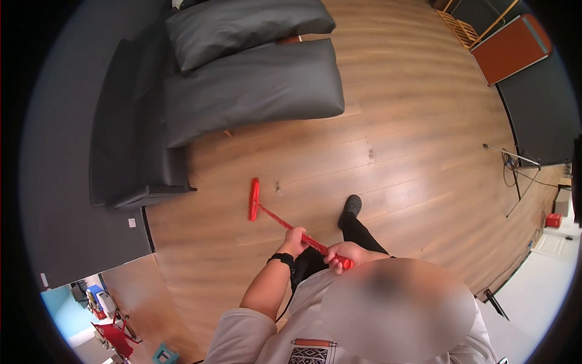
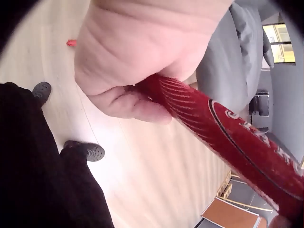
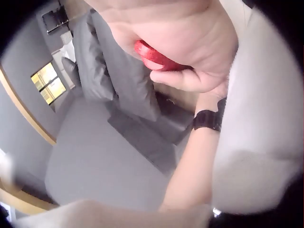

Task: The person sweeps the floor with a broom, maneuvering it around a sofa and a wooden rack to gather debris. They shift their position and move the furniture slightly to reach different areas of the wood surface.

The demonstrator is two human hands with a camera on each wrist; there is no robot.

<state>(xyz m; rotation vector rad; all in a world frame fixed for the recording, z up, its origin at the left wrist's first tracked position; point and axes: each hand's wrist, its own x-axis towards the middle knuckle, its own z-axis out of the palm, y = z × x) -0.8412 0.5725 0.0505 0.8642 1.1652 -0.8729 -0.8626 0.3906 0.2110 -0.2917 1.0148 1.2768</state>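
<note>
A red broom (image 1: 280, 221) slants from the body down to the floor, its crosswise head (image 1: 254, 199) at the far end. My left hand (image 1: 295, 241), below a black wristband, grips the patterned handle partway down. Close up in the left wrist view, the left fingers (image 2: 128, 104) curl round the red handle (image 2: 204, 118). Higher up, near the body, my right hand (image 1: 344, 255) wraps the handle's top end. The red cap end (image 3: 154, 56) pokes out of that fist in the right wrist view. A small patch of debris (image 1: 278, 188) lies just right of the broom head.
A dark grey sofa (image 1: 142, 121) with large cushions (image 1: 260, 91) stands ahead on the left. One shoe (image 1: 350, 209) shows on the wooden floor (image 1: 418, 176). At the right are a thin metal stand (image 1: 512, 156) with cables and a brown folded board (image 1: 512, 50).
</note>
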